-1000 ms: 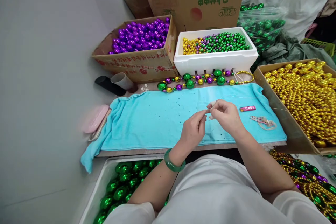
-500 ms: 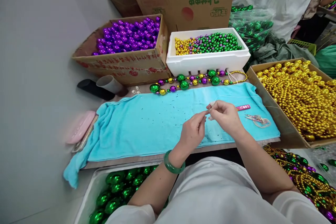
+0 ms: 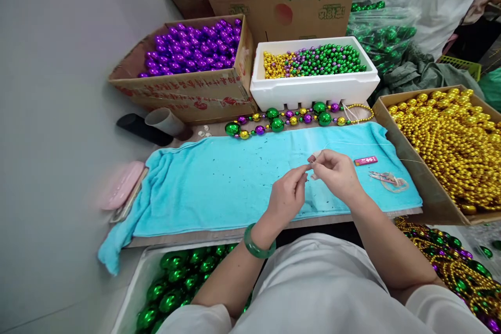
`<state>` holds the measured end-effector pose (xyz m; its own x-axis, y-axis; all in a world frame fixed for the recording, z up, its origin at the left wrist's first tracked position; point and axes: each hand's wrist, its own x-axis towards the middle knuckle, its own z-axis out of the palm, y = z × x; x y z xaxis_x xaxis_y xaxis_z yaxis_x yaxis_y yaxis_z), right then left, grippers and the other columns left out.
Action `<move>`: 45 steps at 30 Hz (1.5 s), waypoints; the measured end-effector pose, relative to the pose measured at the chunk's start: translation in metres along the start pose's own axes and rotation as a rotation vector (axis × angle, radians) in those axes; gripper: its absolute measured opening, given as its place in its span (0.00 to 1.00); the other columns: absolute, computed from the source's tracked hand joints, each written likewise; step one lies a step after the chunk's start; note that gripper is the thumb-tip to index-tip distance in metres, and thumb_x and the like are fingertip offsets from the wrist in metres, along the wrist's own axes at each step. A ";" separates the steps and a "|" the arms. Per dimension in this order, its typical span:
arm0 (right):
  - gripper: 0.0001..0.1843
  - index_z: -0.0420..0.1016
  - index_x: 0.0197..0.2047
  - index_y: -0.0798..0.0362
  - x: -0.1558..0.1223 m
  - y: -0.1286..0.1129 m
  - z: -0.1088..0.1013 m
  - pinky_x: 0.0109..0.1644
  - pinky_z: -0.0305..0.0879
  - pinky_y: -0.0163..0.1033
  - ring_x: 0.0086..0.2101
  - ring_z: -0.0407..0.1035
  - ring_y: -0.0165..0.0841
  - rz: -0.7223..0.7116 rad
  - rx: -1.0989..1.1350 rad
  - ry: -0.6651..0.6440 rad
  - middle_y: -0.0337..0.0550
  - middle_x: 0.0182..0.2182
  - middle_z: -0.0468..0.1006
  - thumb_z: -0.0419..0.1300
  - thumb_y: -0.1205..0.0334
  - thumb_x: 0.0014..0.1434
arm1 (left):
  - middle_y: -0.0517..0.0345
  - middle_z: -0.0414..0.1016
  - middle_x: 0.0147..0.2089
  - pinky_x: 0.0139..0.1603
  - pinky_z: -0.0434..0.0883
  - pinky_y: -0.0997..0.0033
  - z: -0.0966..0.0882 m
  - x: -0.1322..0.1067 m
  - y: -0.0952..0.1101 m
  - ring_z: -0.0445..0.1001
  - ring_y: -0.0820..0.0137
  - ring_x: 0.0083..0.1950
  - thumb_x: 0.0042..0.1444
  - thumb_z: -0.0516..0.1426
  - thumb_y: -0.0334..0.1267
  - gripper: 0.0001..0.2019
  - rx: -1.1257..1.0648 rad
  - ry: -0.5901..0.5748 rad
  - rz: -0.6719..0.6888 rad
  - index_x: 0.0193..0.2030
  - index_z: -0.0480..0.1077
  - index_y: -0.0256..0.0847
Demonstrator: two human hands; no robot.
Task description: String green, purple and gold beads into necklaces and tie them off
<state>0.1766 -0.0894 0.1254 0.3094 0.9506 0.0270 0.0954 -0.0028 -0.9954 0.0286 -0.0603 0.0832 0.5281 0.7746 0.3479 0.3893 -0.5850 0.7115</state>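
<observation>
Over the blue towel (image 3: pixel 207 182), my left hand (image 3: pixel 287 193) and my right hand (image 3: pixel 336 172) meet fingertip to fingertip, both pinched. A fine white thread (image 3: pixel 360 143) runs from my right hand's fingers off to the right. What lies between the left fingertips is too small to make out. Some fingertips have pale coverings. Right of my right hand lie a pink labelled packet (image 3: pixel 365 160) and small thread snips (image 3: pixel 383 178) with a pale loop. Beyond the towel rests a strand of green, purple and gold beads (image 3: pixel 277 124).
Along the back stand a carton of purple beads (image 3: pixel 188 88) and a white foam box (image 3: pixel 313 87) of mixed beads. A carton of gold beads (image 3: pixel 407 180) is at right. Green balls (image 3: pixel 172 276) fill a tub below left. A pink case (image 3: pixel 123 185) sits at the left edge.
The view has shifted slightly, so the boxes at the back sit a little higher and further right. My hands keep the same pinched pose, and the pink packet shows more fully.
</observation>
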 end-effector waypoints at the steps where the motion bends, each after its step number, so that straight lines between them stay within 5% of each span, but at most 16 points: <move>1: 0.04 0.68 0.21 0.53 0.000 0.000 0.000 0.40 0.68 0.40 0.36 0.72 0.35 -0.002 -0.001 -0.002 0.42 0.31 0.76 0.58 0.65 0.45 | 0.54 0.78 0.43 0.43 0.74 0.73 0.000 0.000 -0.001 0.77 0.74 0.38 0.65 0.47 0.35 0.15 0.009 -0.003 0.003 0.54 0.70 0.41; 16: 0.04 0.71 0.26 0.52 0.001 0.009 -0.002 0.38 0.71 0.40 0.36 0.71 0.33 -0.053 -0.052 0.043 0.41 0.33 0.75 0.58 0.62 0.49 | 0.54 0.77 0.38 0.39 0.71 0.72 0.000 0.004 0.001 0.75 0.71 0.38 0.63 0.46 0.29 0.17 0.203 -0.036 0.088 0.56 0.68 0.40; 27: 0.07 0.67 0.17 0.52 0.023 0.027 -0.001 0.44 0.64 0.39 0.36 0.70 0.33 -0.042 0.022 0.184 0.38 0.27 0.76 0.55 0.64 0.44 | 0.54 0.75 0.36 0.32 0.67 0.71 -0.001 0.018 0.010 0.74 0.67 0.37 0.63 0.46 0.30 0.20 0.704 -0.262 -0.004 0.59 0.66 0.44; 34: 0.08 0.69 0.15 0.53 0.044 0.041 -0.017 0.26 0.54 0.34 0.21 0.59 0.28 0.186 0.074 0.064 0.35 0.15 0.67 0.57 0.60 0.40 | 0.54 0.74 0.38 0.34 0.67 0.71 0.004 0.034 0.011 0.74 0.67 0.38 0.62 0.46 0.28 0.21 0.804 -0.390 -0.001 0.60 0.64 0.45; 41: 0.08 0.73 0.16 0.54 0.063 0.061 -0.026 0.28 0.57 0.34 0.23 0.61 0.28 0.195 -0.003 0.048 0.36 0.18 0.72 0.57 0.61 0.39 | 0.50 0.74 0.39 0.34 0.67 0.69 0.011 0.049 0.005 0.74 0.62 0.41 0.60 0.46 0.26 0.21 0.869 -0.529 0.027 0.58 0.67 0.43; 45: 0.07 0.73 0.19 0.55 0.070 0.054 -0.030 0.22 0.51 0.31 0.22 0.59 0.25 0.267 0.089 0.085 0.38 0.20 0.74 0.60 0.60 0.39 | 0.48 0.74 0.39 0.34 0.67 0.69 0.010 0.055 0.002 0.74 0.60 0.43 0.60 0.47 0.26 0.19 0.873 -0.618 0.070 0.54 0.69 0.42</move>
<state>0.2324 -0.0322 0.0762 0.3907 0.8905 -0.2332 -0.0820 -0.2186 -0.9724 0.0660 -0.0209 0.0977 0.7654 0.6200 -0.1728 0.6190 -0.7826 -0.0664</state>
